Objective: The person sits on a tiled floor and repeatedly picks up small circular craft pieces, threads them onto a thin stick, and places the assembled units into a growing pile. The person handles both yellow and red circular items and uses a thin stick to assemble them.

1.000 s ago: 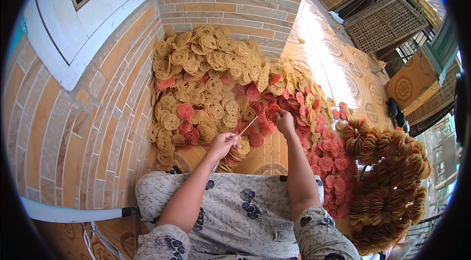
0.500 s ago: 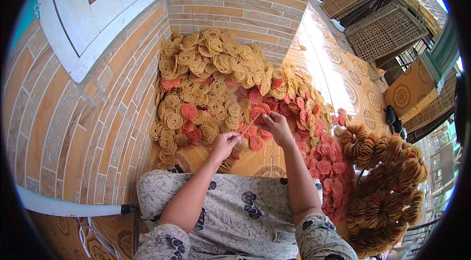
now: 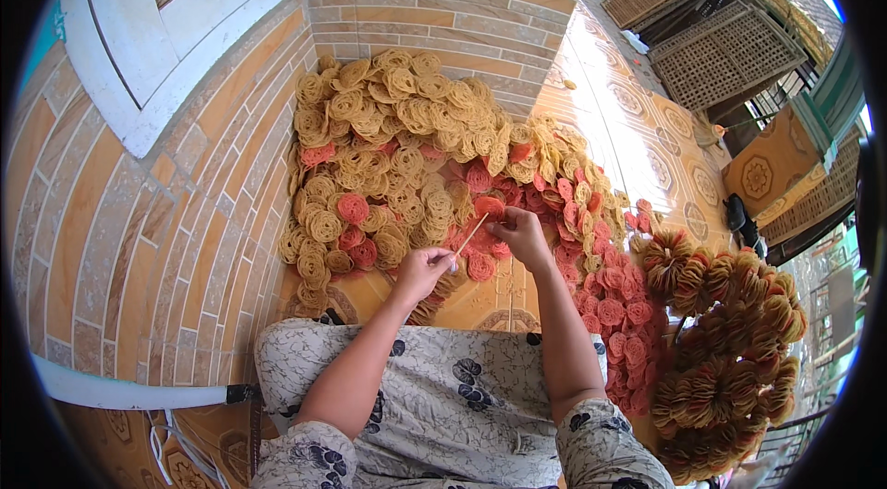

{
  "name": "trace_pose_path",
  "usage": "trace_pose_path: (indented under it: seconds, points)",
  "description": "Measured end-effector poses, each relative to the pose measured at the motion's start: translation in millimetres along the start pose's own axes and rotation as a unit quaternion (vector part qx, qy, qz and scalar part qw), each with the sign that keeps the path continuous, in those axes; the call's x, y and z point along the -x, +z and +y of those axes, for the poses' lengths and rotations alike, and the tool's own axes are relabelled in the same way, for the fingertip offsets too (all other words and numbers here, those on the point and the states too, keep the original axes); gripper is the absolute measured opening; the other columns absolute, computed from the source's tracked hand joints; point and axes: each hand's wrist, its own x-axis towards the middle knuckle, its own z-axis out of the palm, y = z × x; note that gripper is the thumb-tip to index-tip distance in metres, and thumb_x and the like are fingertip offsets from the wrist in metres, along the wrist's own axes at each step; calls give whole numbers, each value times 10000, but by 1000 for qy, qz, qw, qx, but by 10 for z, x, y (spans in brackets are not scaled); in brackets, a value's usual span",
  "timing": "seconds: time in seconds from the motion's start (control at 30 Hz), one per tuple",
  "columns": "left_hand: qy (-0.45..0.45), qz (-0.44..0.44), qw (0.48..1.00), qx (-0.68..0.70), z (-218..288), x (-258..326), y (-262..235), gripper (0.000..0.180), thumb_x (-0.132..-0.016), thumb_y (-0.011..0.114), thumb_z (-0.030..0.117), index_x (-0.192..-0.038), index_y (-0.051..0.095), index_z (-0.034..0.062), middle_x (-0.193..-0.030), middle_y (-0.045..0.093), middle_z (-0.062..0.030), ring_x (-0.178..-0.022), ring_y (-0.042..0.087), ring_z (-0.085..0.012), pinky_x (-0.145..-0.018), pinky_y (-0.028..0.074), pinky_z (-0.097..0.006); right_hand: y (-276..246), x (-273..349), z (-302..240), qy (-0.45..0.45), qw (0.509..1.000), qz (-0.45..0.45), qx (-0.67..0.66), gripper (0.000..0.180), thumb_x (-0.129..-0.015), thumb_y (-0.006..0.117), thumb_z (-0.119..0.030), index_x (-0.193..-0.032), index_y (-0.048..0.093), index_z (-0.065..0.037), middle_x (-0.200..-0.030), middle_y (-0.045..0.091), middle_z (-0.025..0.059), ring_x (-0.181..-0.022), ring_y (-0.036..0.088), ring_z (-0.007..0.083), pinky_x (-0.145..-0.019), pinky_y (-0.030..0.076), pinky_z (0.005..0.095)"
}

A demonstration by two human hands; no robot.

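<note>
My left hand (image 3: 424,273) is closed in a pinch around the lower end of a thin wooden stick (image 3: 472,234). The stick slants up and to the right, its tip next to the fingers of my right hand (image 3: 520,237). Those fingers are closed on a round red cracker (image 3: 490,206) made of coiled strands, which stands at the stick's tip; whether the tip passes through it I cannot tell. Beyond both hands lies a heap of loose yellow crackers (image 3: 346,106), with red crackers (image 3: 611,278) among them and to the right.
Threaded bundles of crackers (image 3: 721,360) stand at the right, close to my right arm. A tiled wall (image 3: 176,240) rises at the left and another (image 3: 425,0) behind the heap. Woven racks (image 3: 725,55) lean at the far right beyond the patterned floor (image 3: 647,138).
The stick's tip now shows plainly beside the red cracker. My right fingers have shifted slightly with the cracker, while my left hand has stayed nearly in place.
</note>
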Motion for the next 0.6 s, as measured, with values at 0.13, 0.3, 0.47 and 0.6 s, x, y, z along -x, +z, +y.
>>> trace_pose_path:
  seconds: [0.13,0.3,0.47,0.6]
  points:
    - [-11,-7,1000,-8,10,4,-11,156,-912,623,121,-939,677,-23,-803,666,-12,-743,571,-61,-716,453,-225,-8,38,-142,-3,990,-7,144,179,-832,680,-58,-1004,666,-8,-804,645,-1,-675,506,55,-651,451,230]
    - [-13,24,999,25,-15,-1,6,147,-917,612,106,-954,672,-23,-822,666,-13,-759,570,-70,-730,450,-224,-43,109,-251,-155,984,-23,80,396,-780,544,95,-1123,654,-70,-1067,654,85,-785,586,133,-749,470,266]
    - [6,47,998,48,-65,-20,10,157,-914,615,118,-962,671,-21,-830,685,-31,-759,587,-71,-725,456,-231,-228,-95,125,-48,964,18,260,442,-742,545,34,-1144,651,-118,-1227,587,149,-1051,592,314,-885,472,412]
    - [-30,35,999,3,-109,-20,-11,170,-908,626,148,-946,682,-9,-808,691,-21,-744,593,-65,-709,459,-237,-58,-195,672,29,884,74,460,395,-729,645,-120,-1124,656,-140,-1234,577,99,-1127,537,282,-944,389,487]
